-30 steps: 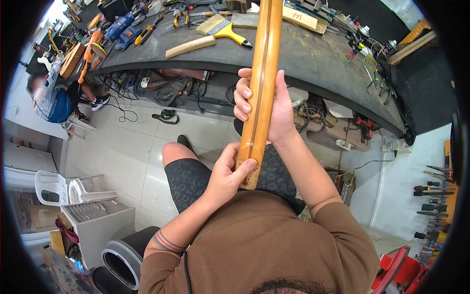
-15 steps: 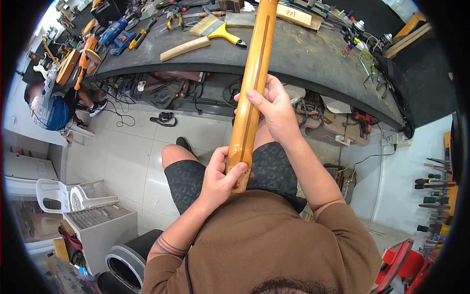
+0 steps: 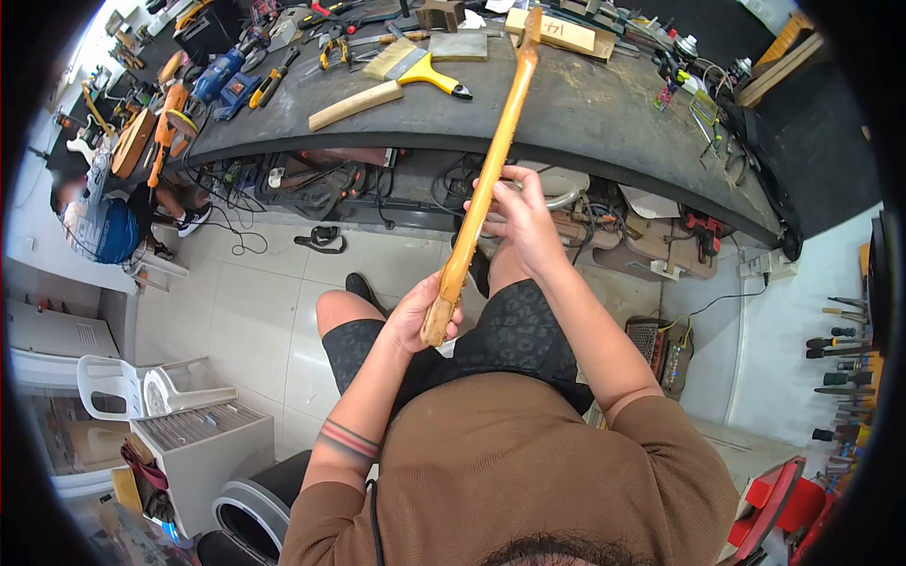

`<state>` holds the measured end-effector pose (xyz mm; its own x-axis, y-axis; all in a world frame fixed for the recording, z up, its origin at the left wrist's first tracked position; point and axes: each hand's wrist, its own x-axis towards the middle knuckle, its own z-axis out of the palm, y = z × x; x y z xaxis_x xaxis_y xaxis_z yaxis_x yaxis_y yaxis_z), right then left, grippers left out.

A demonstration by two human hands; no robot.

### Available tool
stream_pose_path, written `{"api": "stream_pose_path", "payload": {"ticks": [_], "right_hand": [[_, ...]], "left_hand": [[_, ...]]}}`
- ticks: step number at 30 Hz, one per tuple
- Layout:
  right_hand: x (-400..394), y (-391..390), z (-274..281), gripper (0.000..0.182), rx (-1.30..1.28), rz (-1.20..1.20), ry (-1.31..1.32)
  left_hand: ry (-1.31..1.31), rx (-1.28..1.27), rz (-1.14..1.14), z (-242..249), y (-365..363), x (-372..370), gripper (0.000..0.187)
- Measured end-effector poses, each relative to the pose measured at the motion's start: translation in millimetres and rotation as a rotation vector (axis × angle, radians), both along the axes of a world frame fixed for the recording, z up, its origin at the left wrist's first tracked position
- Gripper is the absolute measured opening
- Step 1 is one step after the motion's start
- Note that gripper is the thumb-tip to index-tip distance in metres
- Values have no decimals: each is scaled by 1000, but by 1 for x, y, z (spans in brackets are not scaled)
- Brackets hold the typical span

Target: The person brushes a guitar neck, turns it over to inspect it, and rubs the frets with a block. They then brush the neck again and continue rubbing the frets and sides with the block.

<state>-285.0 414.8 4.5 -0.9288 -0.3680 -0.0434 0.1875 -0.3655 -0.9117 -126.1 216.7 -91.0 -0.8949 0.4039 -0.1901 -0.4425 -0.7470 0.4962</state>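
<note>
A glossy amber guitar neck slants up from the lap toward the workbench, turned partly on its side so that fret ends show along its right edge. Its squared heel end lies in my left hand, the fingers curled round it from beneath. Farther up, my right hand holds the middle of the neck from the right, some of its fingers behind the wood. The headstock is over the bench, near a pale wooden block marked with a number.
On the dark workbench lie a yellow-handled brush, a wooden stick, pliers and power tools. A seated person is at the far left. Hand tools hang on the right wall. A drawer cabinet and a bin stand at lower left.
The neck has rolled onto its side and tilted, its heel moving left and up, and its headstock has come into view. Both hands have moved with it and still hold it.
</note>
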Motion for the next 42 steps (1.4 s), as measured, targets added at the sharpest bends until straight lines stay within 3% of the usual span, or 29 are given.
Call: {"api": "stream_pose_path", "payload": {"ticks": [1, 2, 6, 10, 12, 13, 15, 16, 17, 19, 23, 25, 29, 32, 39, 42], "right_hand": [[-2, -3, -3, 44, 12, -19, -11], [-2, -4, -3, 60, 2, -38, 2], [-10, -10, -1, 76, 39, -33, -23], [-31, -25, -28, 67, 25, -43, 108], [-34, -28, -29, 64, 51, -33, 105], [-35, -30, -29, 62, 79, -25, 109], [-36, -33, -34, 60, 82, -46, 106], [-39, -35, -35, 57, 85, -66, 112], [-40, -35, -36, 57, 86, -64, 109], [-40, -35, -37, 53, 71, -76, 79], [-60, -35, -36, 36, 42, -38, 1], [-66, -36, -30, 34, 37, -80, -26], [-77, -34, -27, 51, 10, -102, -76], [-75, -31, -27, 67, -222, 5, -191], [-77, -27, -32, 67, -202, 35, -161], [-62, -23, -24, 59, -322, 87, -178]], "left_hand": [[51, 89, -54, -20, -3, -6, 76], [101, 179, -108, -22, -2, -11, 77], [71, 289, -129, -27, 9, -14, 81], [-16, 360, -150, -5, 8, -19, 88], [20, 124, -134, 7, 5, -21, 89], [16, 123, -132, 14, 6, -18, 89], [-68, -154, 74, 23, 10, -9, 83], [79, -254, 54, 15, 4, -9, 69], [76, -253, 55, 18, 6, -11, 69], [85, -570, 69, 26, 16, -11, 59], [97, -518, 127, 21, 29, -11, 55], [108, -539, 136, 23, 36, -10, 64], [165, -561, 179, 34, 40, -6, 80], [153, -520, 179, 33, 40, -4, 84], [145, -483, 185, 29, 41, -3, 82], [146, -440, 180, 24, 42, -1, 77]]}}
